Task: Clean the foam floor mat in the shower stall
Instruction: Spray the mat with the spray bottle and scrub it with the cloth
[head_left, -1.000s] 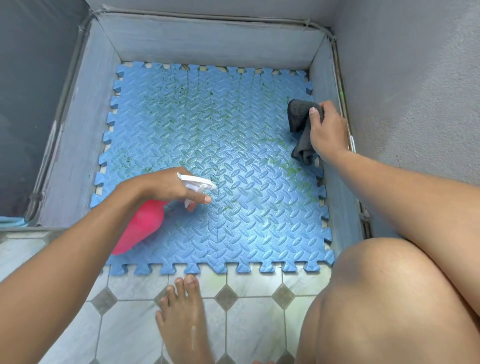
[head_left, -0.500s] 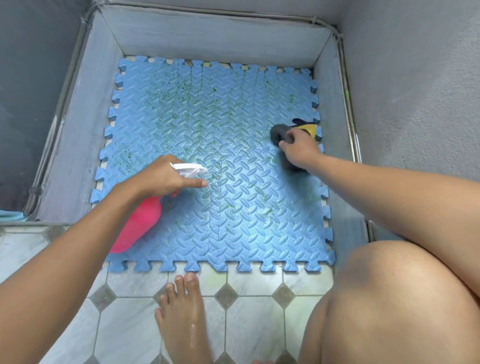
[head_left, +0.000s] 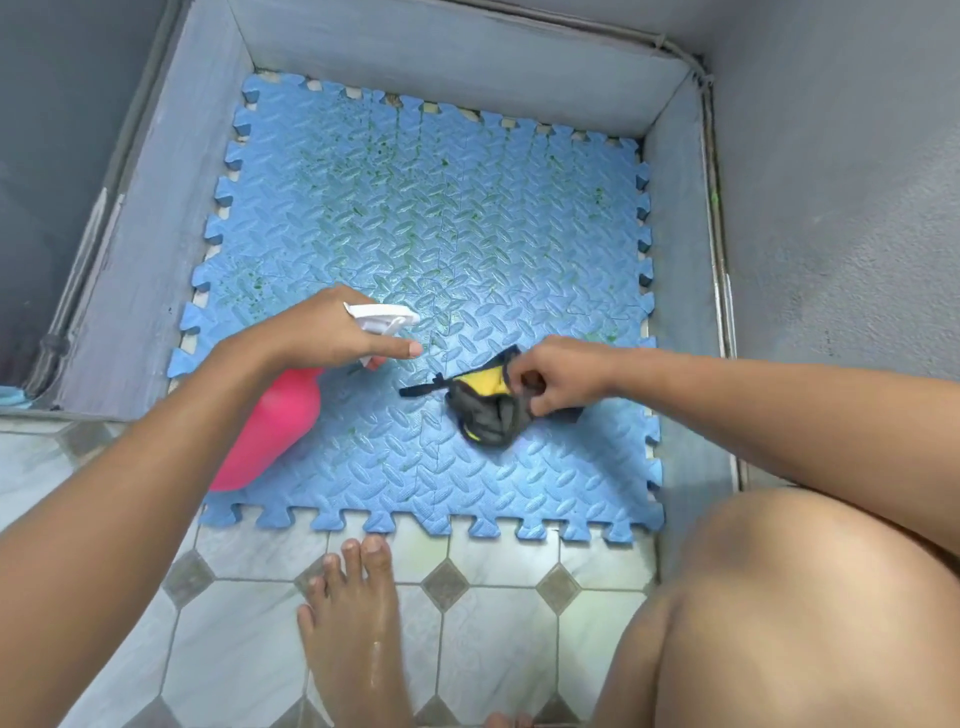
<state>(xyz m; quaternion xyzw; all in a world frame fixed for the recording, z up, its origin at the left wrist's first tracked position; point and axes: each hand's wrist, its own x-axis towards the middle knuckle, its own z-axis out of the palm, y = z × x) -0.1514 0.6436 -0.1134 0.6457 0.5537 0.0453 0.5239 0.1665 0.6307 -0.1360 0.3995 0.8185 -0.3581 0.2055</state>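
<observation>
Blue foam mat (head_left: 467, 249) fills the stall floor, centre to upper centre of frame; interlocking edges, tread pattern. Green specks scattered over its upper half and left side. Grey stall walls (head_left: 441, 57) border it on the top, left and right.

Left hand (head_left: 322, 330), left of centre: closed around the neck of a spray bottle (head_left: 270, 431). Index finger extended along the white trigger head (head_left: 382, 316), nozzle pointing right. Pink bottle body hangs down toward lower left, over the mat's near-left corner; contact with the mat cannot be told.

Right hand (head_left: 558, 374), just right of centre: fingers pinched together on a bunched cloth (head_left: 488, 410), dark grey with a yellow side. Cloth lies on the mat's near-centre area; a thin dark strap sticks out to its left.

Bottom of frame: white tiled floor (head_left: 249, 649) with grey diamond insets, a bare foot (head_left: 353, 634) at lower centre just short of the mat's near edge, and a knee (head_left: 805, 613) at lower right.
</observation>
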